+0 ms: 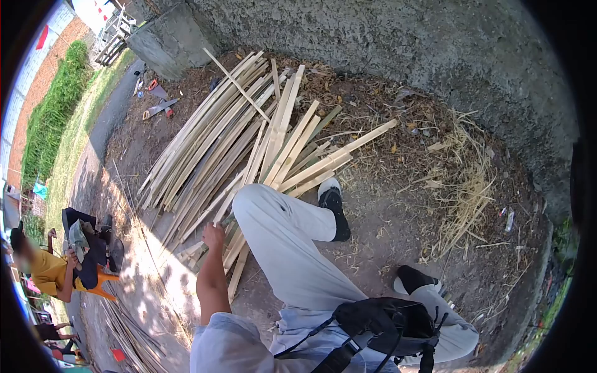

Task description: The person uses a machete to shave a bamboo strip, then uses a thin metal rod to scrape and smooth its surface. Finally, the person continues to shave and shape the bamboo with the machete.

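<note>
My left hand (214, 236) is low at the near end of the bamboo strips, its fingers closed around or against the end of a thin strip; what exactly it grips is too small to tell. Long pale bamboo strips (211, 130) lie in a large fanned pile ahead of it. Wider split pieces (289, 112) rest across the right side of the pile, partly hidden behind my raised knee. My right hand does not show.
Saws (163, 108) lie on the dirt at upper left, below a concrete wall (373, 37). A person in a yellow shirt (48, 272) sits on an orange stool (101, 287) at left. Dry shavings (469, 199) lie at right. More strips (134, 339) are at lower left.
</note>
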Demonstrator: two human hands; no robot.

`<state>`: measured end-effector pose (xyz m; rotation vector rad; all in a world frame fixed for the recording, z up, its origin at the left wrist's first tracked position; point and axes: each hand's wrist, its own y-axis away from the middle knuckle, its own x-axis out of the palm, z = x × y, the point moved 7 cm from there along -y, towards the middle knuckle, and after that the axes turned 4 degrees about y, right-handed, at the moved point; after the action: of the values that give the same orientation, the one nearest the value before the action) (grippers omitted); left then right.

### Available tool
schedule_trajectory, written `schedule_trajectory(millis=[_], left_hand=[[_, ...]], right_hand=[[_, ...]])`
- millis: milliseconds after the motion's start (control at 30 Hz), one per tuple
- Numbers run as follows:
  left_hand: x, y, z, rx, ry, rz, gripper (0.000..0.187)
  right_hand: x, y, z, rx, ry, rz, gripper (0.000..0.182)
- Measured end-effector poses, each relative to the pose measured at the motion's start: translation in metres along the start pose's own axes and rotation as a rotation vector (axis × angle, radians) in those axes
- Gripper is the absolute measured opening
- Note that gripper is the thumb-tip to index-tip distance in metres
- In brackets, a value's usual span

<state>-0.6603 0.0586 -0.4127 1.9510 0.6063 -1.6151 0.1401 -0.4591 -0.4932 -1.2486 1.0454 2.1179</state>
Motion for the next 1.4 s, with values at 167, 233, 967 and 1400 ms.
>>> schedule_trajectory(millis=[167, 233, 967, 1400], left_hand=[[0.037, -0.034, 0.023, -0.037, 0.101, 0.208, 0.04], [0.037, -0.039, 0.015, -0.007, 0.188, 0.242, 0.036], [0.034, -0.024, -0.048, -0.058, 0.107, 0.032, 0.026], [0.093, -0.068, -0.035, 0.16, 0.186, 0.24, 0.026]], right_hand=[[-0.011, -0.002, 0.002, -0.016, 0.071, 0.033, 0.036], [-0.019, 0.0, 0.003, -0.012, 0.087, 0.038, 0.036], [-0.029, 0.022, 0.009, -0.003, 0.169, 0.073, 0.035], [-0.03, 0.04, 0.025, -0.001, 0.199, 0.08, 0.035]])
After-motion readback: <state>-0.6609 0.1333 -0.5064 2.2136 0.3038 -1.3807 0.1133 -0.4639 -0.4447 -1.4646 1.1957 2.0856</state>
